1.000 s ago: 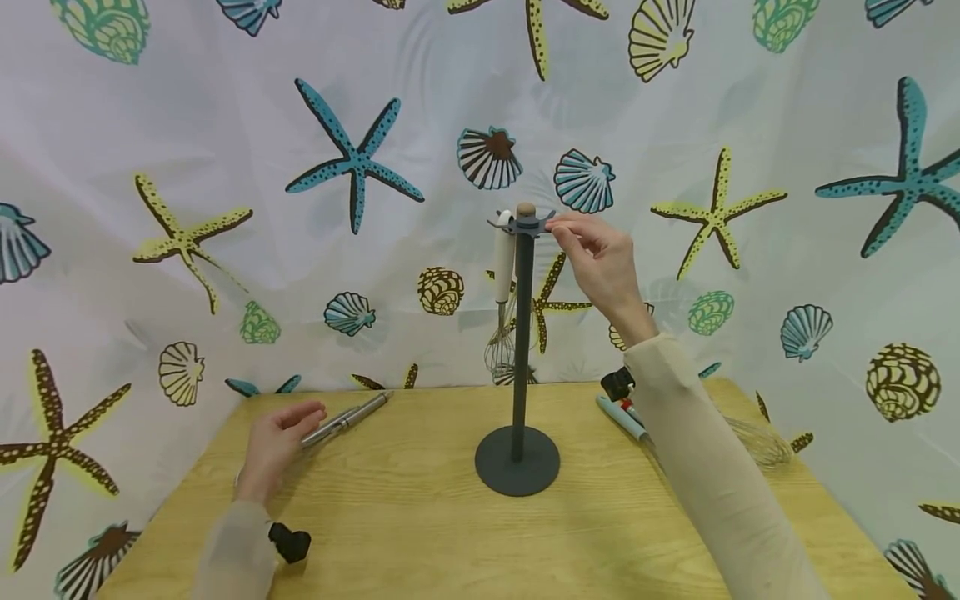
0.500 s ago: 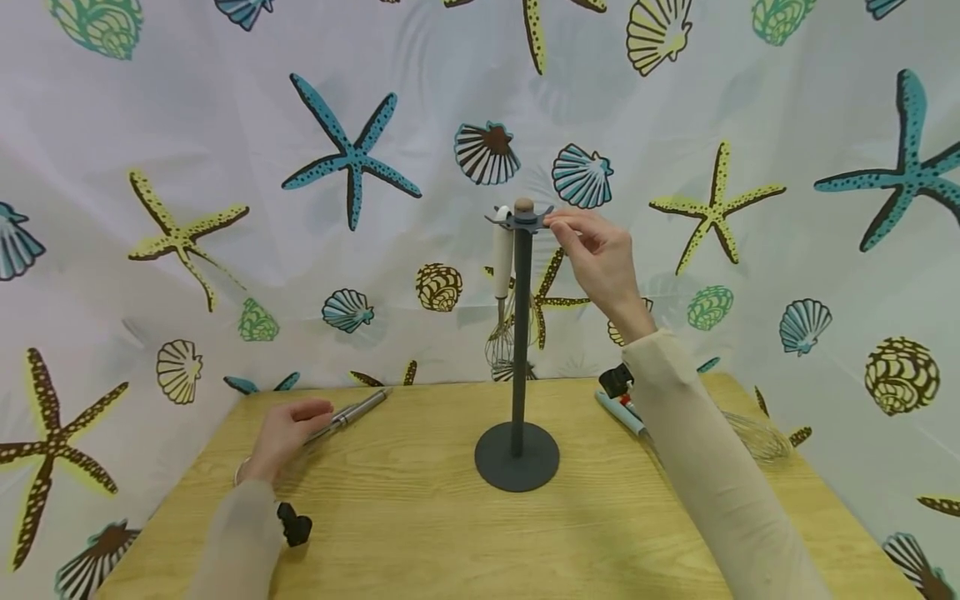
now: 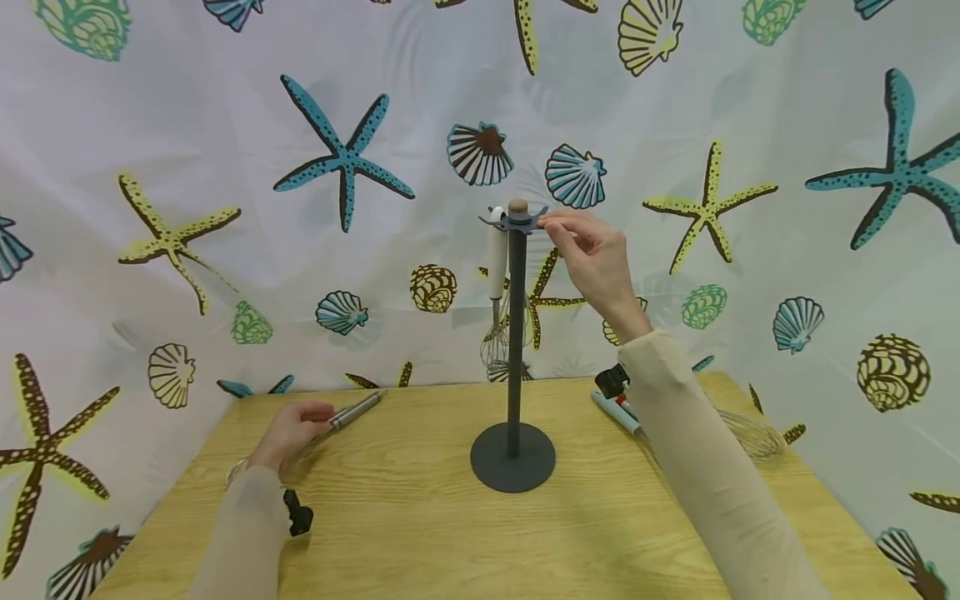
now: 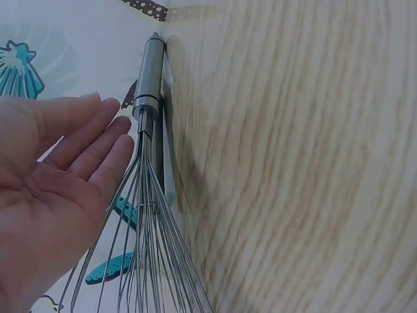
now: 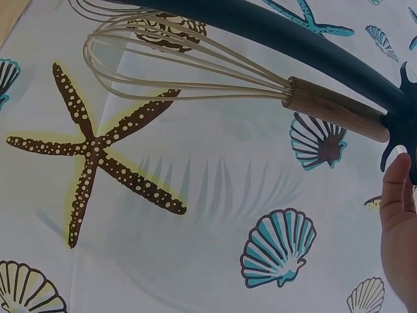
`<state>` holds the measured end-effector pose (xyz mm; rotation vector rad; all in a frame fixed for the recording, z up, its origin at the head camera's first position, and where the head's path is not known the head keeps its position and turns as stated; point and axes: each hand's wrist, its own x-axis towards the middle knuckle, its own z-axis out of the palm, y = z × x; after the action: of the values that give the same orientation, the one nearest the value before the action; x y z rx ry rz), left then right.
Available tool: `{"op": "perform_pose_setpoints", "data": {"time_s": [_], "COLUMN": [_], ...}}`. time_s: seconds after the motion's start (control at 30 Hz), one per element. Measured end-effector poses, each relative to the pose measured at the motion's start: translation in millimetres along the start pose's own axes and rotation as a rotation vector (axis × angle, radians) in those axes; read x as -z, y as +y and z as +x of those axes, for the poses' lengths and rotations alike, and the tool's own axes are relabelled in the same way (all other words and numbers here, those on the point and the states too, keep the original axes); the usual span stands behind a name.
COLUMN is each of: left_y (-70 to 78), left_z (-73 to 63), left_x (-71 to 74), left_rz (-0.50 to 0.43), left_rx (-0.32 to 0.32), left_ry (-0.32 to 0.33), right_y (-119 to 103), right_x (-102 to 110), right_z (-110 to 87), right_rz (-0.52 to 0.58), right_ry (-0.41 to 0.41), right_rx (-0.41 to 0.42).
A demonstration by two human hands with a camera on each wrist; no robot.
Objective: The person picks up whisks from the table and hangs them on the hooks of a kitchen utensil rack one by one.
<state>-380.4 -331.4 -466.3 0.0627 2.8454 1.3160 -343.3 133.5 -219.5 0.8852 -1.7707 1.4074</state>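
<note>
At the top of a dark utensil stand (image 3: 514, 333), my right hand (image 3: 596, 258) pinches one of the hooks between thumb and finger. A white-handled whisk (image 3: 497, 262) hangs from the hooks on the left side. In the right wrist view, a whisk with a wooden handle (image 5: 335, 107) hangs beside the pole; my right hand (image 5: 399, 228) shows at that frame's edge. My left hand (image 3: 288, 433) is at a metal whisk (image 3: 356, 410) lying on the table. The left wrist view shows its fingers (image 4: 98, 153) extended beside the steel handle (image 4: 151, 72), not curled round it.
A second slim handle (image 4: 159, 143) lies along the metal whisk. On the table's right side, a light-blue-handled utensil (image 3: 617, 412) and another whisk (image 3: 753, 435) lie partly behind my right sleeve. A shell-patterned curtain (image 3: 420, 67) surrounds the wooden table (image 3: 397, 517).
My left hand has moved slightly right and forward, closer to the metal whisk's handle. The right hand stays at the stand's hook. The head view has shifted a little.
</note>
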Motion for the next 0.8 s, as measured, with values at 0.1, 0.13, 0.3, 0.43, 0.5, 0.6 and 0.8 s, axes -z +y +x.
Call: {"op": "perform_pose_setpoints", "data": {"time_s": [0.1,0.13,0.3,0.43,0.5,0.6,0.8], "left_y": [1.3,1.8,3.9,5.4,6.5,8.1,10.2], "left_z": [-0.8,-1.2,-2.6,-4.2,-4.8,-5.7,-6.8], "left_x": [1.3,1.8,3.5,3.7,3.4,2.5,-2.5], "left_rz": [0.009,0.007,0.01,0.01,0.013,0.002,0.053], "left_rx": [0.021,0.028,0.017,-0.023,-0.034,-0.033,-0.034], "left_ry": [-0.02,-0.026,-0.058,-0.076,-0.077,-0.085,-0.112], "right_y": [10,14,25,26,26,25,13], "right_x": [0,0,0,1,1,1,-1], "right_z": [1.8,2.3,3.9,4.3,4.7,4.8,1.9], "right_rz": [-0.004,-0.005,-0.005,0.009,0.015,0.011,0.003], "right_ry": [0.003,0.003,0.002,0.001,0.003,0.009,0.009], "right_rx": [0.003,0.002,0.026,0.031,0.03,0.028,0.007]}}
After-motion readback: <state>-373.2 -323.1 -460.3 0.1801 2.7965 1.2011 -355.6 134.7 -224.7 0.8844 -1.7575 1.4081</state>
